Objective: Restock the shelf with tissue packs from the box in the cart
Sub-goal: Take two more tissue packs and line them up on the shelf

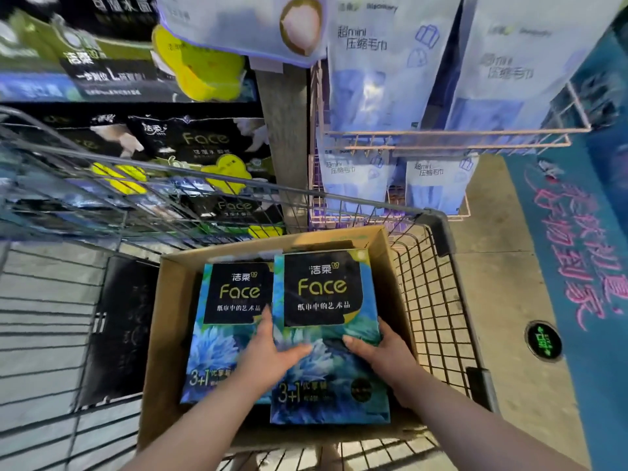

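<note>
Both hands are clasping the tissue pack [326, 300] at the right of the cardboard box [170, 300] in the cart [438, 232]. The left hand [268, 355] is laying its thumb across the pack's face, with its fingers lying out of sight between it and the second pack [231, 321]. The right hand [384, 351] is curling round the right edge, fingertips hidden behind. The pack's lower edge is covering the box's near wall. Shelf stock [204, 141] is showing blurred beyond the cart wires.
</note>
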The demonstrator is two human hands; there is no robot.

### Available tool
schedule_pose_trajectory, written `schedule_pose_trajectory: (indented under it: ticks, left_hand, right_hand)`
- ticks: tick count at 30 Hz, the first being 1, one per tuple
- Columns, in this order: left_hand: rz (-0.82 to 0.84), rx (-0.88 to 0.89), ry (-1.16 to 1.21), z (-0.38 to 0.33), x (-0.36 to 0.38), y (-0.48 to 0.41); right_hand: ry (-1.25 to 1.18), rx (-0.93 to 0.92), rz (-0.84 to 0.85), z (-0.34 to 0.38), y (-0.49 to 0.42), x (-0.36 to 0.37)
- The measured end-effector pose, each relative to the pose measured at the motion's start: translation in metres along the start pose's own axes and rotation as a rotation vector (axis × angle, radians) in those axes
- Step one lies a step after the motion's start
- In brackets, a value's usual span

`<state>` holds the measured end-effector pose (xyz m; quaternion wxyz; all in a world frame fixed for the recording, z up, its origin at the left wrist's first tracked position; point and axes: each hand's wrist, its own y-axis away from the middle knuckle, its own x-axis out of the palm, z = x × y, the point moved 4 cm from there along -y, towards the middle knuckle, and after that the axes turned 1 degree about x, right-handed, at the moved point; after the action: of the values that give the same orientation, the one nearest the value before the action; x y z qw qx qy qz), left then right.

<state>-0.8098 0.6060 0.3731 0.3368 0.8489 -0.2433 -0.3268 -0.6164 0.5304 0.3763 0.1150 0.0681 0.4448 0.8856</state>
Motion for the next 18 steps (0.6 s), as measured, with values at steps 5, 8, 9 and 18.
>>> schedule_pose_trajectory:
  ticks: [5,8,9,18]
  left_hand:
    - [-0.111,0.045,0.183,-0.022,-0.023,0.041]
    - [-0.214,0.123,0.222,-0.039,-0.049,0.069]
    - [-0.256,0.154,0.234,-0.044,-0.059,0.079]
    - [-0.549,0.292,0.480,-0.035,-0.155,0.170]
  right_hand:
    - [0.059,-0.127,0.020,0.045,0.035,0.011]
    - [0.153,-0.248,0.036,0.077,0.055,0.024]
    - [0.153,-0.289,0.043,0.087,0.060,0.030]
    - [0.331,-0.457,0.352,0.166,0.118,0.121]
